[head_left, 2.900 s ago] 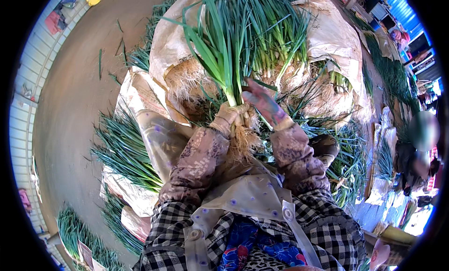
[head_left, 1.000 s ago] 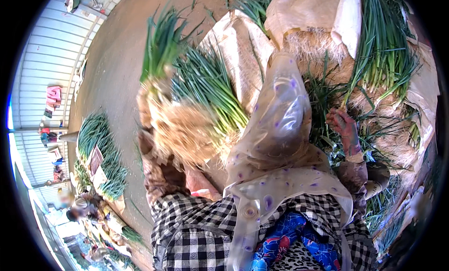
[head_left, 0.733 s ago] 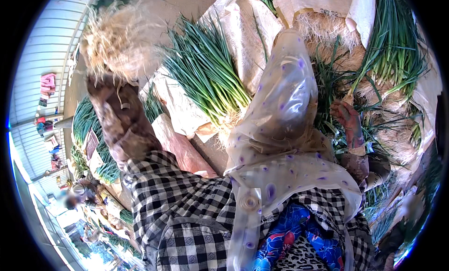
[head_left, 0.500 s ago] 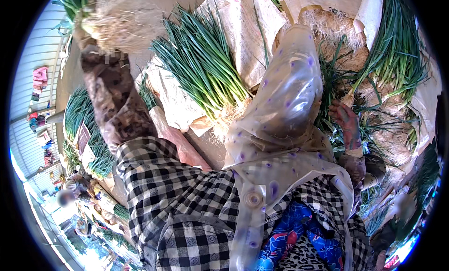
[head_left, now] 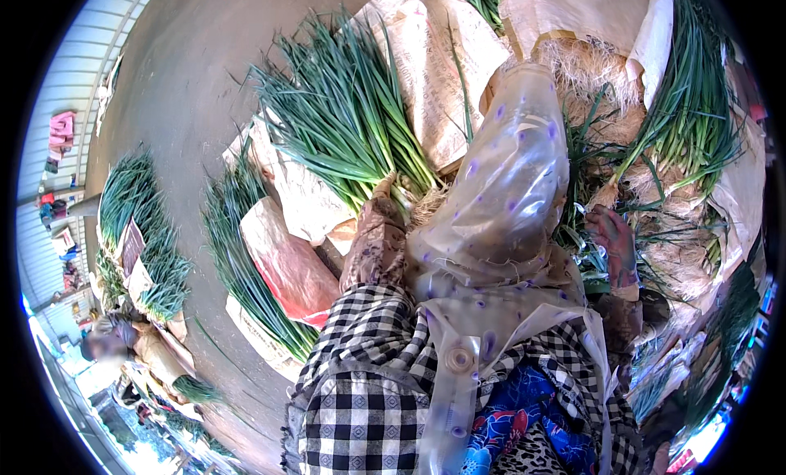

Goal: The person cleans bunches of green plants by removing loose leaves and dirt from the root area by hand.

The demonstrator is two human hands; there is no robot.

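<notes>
Green onions [head_left: 340, 115] lie in a thick bunch on paper wrapping, leaves toward the upper left and pale roots toward my lap. My left hand [head_left: 383, 192] is closed round their stems close to the roots; part of the hand is hidden by leaves and sleeve. On the right, my right hand [head_left: 610, 233] rests low beside loose leaves and a pile of rooty green onions [head_left: 671, 229]. Its fingers are bent but apart, with nothing plainly held. A clear spotted plastic apron [head_left: 508, 164] covers my leg between the two hands.
Another bunch [head_left: 246, 254] lies at the left beside a pink-white sack [head_left: 286, 254]. Tall green onions [head_left: 688, 106] lean at the far right. Brown paper sheets [head_left: 438, 61] are spread ahead. Farther left, a co-worker [head_left: 115, 340] is near more bundles [head_left: 135, 205] on the concrete floor [head_left: 196, 90].
My left arm has swung from the upper left in toward the middle, bringing its bunch down onto the pile of green onions. My right hand has shifted slightly nearer to me.
</notes>
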